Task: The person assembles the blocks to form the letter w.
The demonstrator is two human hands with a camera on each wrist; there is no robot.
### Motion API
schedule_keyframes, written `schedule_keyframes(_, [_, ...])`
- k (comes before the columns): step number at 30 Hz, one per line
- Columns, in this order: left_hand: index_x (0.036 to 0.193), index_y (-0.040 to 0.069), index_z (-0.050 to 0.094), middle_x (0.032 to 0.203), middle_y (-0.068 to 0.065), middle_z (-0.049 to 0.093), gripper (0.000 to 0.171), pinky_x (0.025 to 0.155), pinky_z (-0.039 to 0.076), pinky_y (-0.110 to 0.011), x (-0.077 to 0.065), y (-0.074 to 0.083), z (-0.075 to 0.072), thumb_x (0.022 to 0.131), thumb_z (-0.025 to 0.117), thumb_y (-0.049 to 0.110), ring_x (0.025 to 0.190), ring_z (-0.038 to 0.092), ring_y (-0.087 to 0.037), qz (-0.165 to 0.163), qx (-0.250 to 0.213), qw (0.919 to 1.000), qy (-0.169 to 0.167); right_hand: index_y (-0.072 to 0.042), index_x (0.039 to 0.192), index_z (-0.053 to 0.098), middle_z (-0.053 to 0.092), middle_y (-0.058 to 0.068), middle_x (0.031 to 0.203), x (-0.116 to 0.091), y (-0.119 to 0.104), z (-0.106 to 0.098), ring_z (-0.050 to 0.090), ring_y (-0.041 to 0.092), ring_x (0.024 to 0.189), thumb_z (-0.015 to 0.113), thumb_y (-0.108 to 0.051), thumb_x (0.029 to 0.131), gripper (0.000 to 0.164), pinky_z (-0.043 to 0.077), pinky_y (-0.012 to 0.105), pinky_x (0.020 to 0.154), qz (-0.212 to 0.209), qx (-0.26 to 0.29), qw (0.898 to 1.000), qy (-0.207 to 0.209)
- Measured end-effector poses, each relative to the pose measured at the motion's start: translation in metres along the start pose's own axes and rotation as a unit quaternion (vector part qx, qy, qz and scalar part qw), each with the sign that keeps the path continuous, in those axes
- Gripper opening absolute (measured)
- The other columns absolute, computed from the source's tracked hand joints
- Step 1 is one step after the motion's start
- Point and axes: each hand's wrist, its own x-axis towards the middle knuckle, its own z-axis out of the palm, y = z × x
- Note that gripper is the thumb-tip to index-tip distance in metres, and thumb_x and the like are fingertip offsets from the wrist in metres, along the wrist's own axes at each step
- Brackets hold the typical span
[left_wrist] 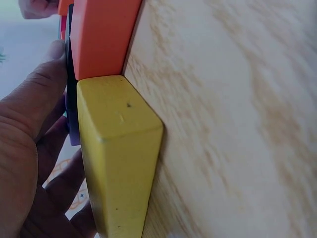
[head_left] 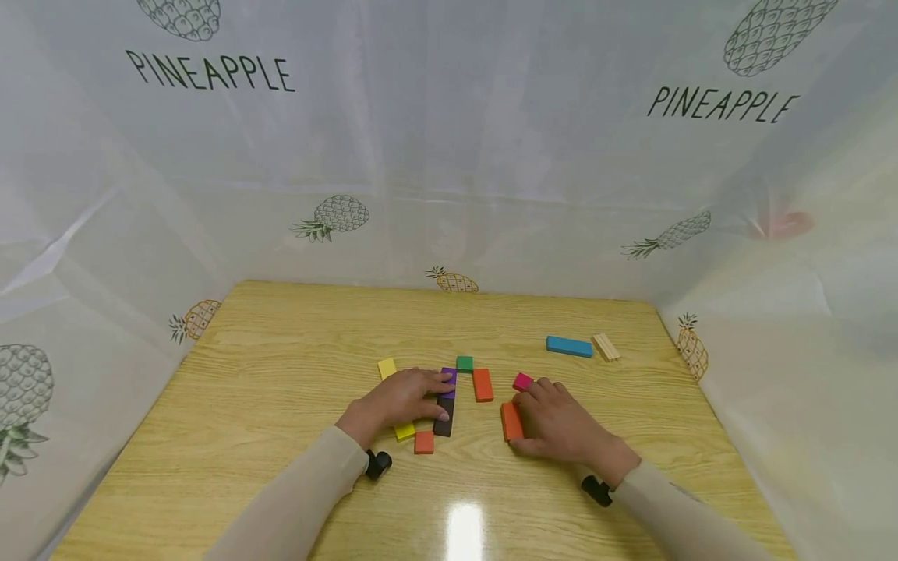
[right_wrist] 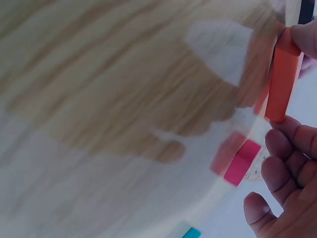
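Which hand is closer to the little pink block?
Right. The right hand, pinching an orange block, is just beside the pink block. The left hand is farther away, over to the left, touching the black block.

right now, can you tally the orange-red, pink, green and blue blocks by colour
Orange-red blocks: 3
Pink block: 1
Green block: 1
Blue block: 1
Total: 6
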Motion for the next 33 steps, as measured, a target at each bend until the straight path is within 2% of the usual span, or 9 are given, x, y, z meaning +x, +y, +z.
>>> schedule_keyframes(5, [0.154,0.021,0.057,0.167,0.007,0.043,0.062,0.128,0.033,-0.051,0.000,0.000,0.000,0.099,0.072,0.046,0.155,0.041,-0.029,-0.002,-0.003,1.0000,0.001,-0.011,0.123,0.067,0.063,0.003,0.117,0.008,-0.009,0.000,0.057,0.025,0.110,0.076,-0.056,0.089,0.057,0.054,0.054,0.098,-0.014,0.000,1.000,-0.003])
schedule_keyframes(9, [0.155,0.021,0.056,0.167,0.007,0.043,0.062,0.129,0.032,-0.050,-0.001,0.000,-0.001,0.100,0.071,0.046,0.155,0.040,-0.029,-0.001,0.000,1.0000,-0.003,-0.012,0.126,0.069,0.064,0.002,0.116,0.013,-0.013,0.002,0.058,0.024,0.111,0.075,-0.057,0.091,0.057,0.054,0.052,0.097,-0.023,-0.004,1.000,-0.004])
schedule_keyframes(15, [0.155,0.022,0.057,0.167,0.008,0.043,0.062,0.129,0.031,-0.050,-0.001,0.000,-0.001,0.100,0.070,0.047,0.155,0.040,-0.028,-0.001,0.007,1.0000,-0.003,-0.013,0.132,0.071,0.067,0.001,0.121,0.015,-0.016,0.003,0.060,0.021,0.115,0.071,-0.059,0.095,0.059,0.053,0.052,0.104,-0.031,-0.009,0.999,-0.009])
schedule_keyframes(21, [0.155,0.023,0.056,0.167,0.008,0.042,0.062,0.129,0.031,-0.050,-0.001,0.000,-0.001,0.100,0.070,0.047,0.156,0.040,-0.027,-0.002,0.009,1.0000,-0.004,-0.013,0.130,0.073,0.068,0.000,0.118,0.015,-0.016,0.005,0.060,0.020,0.113,0.073,-0.059,0.094,0.058,0.055,0.053,0.102,-0.045,-0.011,0.999,0.008])
schedule_keyframes(33, [0.153,0.020,0.059,0.165,0.005,0.046,0.061,0.128,0.033,-0.050,0.001,-0.001,0.000,0.099,0.073,0.045,0.155,0.041,-0.028,0.005,0.002,1.0000,0.006,-0.014,0.127,0.075,0.070,-0.002,0.117,0.019,-0.019,0.004,0.061,0.019,0.111,0.073,-0.059,0.095,0.056,0.054,0.053,0.105,-0.051,-0.029,0.998,0.016])
